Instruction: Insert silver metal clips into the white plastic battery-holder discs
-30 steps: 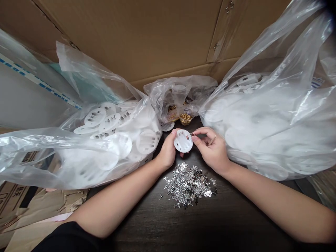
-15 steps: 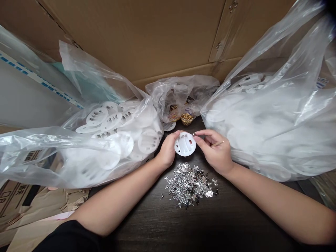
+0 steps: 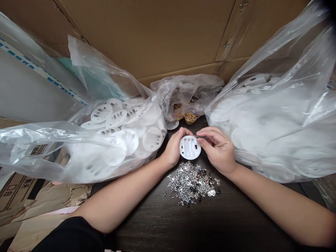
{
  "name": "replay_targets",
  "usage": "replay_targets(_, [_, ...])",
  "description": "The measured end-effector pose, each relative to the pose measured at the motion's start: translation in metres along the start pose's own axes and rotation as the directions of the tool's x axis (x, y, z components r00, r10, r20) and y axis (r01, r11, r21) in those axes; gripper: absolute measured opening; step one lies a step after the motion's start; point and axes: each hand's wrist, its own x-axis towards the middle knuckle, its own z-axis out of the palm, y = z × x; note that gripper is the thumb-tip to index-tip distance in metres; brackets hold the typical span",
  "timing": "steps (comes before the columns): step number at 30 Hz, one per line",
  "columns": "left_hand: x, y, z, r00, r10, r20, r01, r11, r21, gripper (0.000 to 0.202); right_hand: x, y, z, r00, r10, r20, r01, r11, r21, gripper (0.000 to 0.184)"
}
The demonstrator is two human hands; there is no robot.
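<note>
My left hand (image 3: pixel 173 148) grips a round white plastic disc (image 3: pixel 190 147) with slots, its open side facing me. My right hand (image 3: pixel 217 148) pinches a small metal clip (image 3: pixel 196 136) at the disc's upper right edge, and a thin metal piece sticks out between its fingers. Just below both hands, a heap of small silver metal clips (image 3: pixel 193 183) lies on the dark wooden table (image 3: pixel 210 224).
A clear plastic bag of white discs (image 3: pixel 118 140) lies at the left, and a bigger bag of white parts (image 3: pixel 275 119) at the right. A small bag with brass-coloured pieces (image 3: pixel 187 101) sits behind the hands. Cardboard walls (image 3: pixel 157 35) close off the back.
The disc has turned in my left hand, so its slotted inside faces me. My right hand has drawn closer to the disc's upper edge with the clip.
</note>
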Motion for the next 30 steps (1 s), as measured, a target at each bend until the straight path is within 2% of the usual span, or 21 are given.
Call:
replay_targets(9, [0.0014,0.0009,0.0013,1.000,-0.018,-0.006,0.018,1.000,0.015,0.053,0.0008,-0.0005,0.0020,0.997,-0.021,0.079,0.025,0.998,-0.057,0.011])
replay_targets(30, [0.0031,-0.0053,-0.0022,0.999,-0.040,0.017,0.039,0.999,0.021,0.059,0.0026,-0.0002,-0.0034,0.994,-0.029,0.107,0.033,0.999,-0.039,0.009])
